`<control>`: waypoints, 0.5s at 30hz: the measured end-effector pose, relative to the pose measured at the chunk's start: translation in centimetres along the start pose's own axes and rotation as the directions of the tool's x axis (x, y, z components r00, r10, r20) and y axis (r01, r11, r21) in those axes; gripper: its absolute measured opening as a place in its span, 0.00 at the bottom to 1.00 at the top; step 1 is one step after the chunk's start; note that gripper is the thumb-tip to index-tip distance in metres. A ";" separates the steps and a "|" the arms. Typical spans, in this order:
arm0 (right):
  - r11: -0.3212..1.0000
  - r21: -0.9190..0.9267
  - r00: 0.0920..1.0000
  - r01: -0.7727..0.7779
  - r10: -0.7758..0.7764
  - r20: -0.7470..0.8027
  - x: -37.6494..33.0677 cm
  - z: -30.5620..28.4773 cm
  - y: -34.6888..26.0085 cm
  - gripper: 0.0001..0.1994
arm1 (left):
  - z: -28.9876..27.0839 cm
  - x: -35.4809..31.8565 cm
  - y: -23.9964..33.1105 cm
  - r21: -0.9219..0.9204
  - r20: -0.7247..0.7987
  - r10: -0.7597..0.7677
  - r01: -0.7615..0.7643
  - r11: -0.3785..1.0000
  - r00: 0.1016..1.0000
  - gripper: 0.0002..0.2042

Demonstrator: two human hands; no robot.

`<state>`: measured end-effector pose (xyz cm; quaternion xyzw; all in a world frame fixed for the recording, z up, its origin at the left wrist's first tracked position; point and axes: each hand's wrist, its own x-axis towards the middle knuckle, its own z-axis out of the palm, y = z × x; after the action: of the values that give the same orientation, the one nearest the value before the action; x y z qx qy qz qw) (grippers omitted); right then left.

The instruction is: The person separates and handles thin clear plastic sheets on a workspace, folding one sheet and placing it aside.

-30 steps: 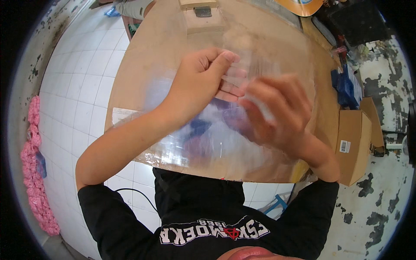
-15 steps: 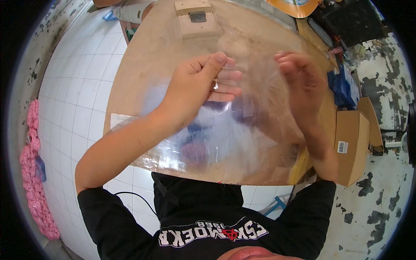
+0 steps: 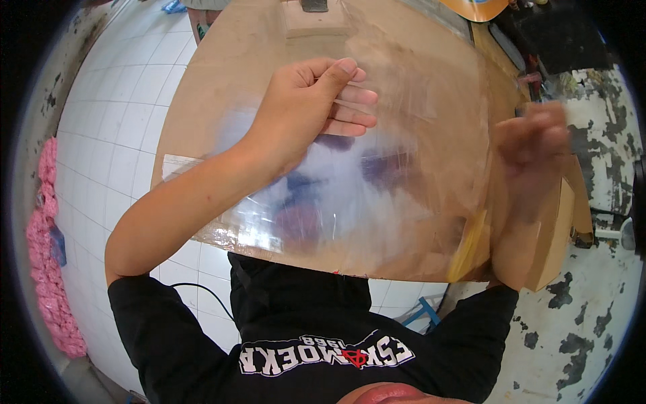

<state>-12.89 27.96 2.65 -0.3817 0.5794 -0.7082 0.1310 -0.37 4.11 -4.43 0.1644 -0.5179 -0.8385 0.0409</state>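
Your left hand [image 3: 306, 94] is up over the counter [image 3: 222, 67], fingers pinching what looks like clear film [image 3: 354, 84], likely to steady it; your right hand [image 3: 531, 138], blurred by the box [image 3: 557, 236], I can't read.

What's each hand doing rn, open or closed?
Left hand: pinched closed; can't tell if it holds anything.
Right hand: motion-blurred; can't tell.
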 end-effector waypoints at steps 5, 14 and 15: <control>0.792 -0.547 0.770 0.270 0.163 0.617 -1.8 7.1 4.0 0.11 | -0.5 -0.1 0.1 0.022 0.043 0.015 -0.016 1.000 0.999 0.18; 0.240 -0.758 0.775 0.606 -0.392 0.496 -0.6 7.4 4.2 0.10 | 0.2 -0.5 -0.1 0.039 0.128 0.047 -0.052 0.998 0.991 0.18; 0.234 -0.773 0.786 0.589 -0.389 0.481 0.0 7.1 4.1 0.11 | 0.2 -0.7 -0.1 0.074 0.130 0.051 -0.061 0.995 0.990 0.18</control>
<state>-9.04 21.58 -0.84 -0.6157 0.6977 -0.2483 -0.2692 0.23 4.51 -4.21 0.0971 -0.5563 -0.8249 0.0247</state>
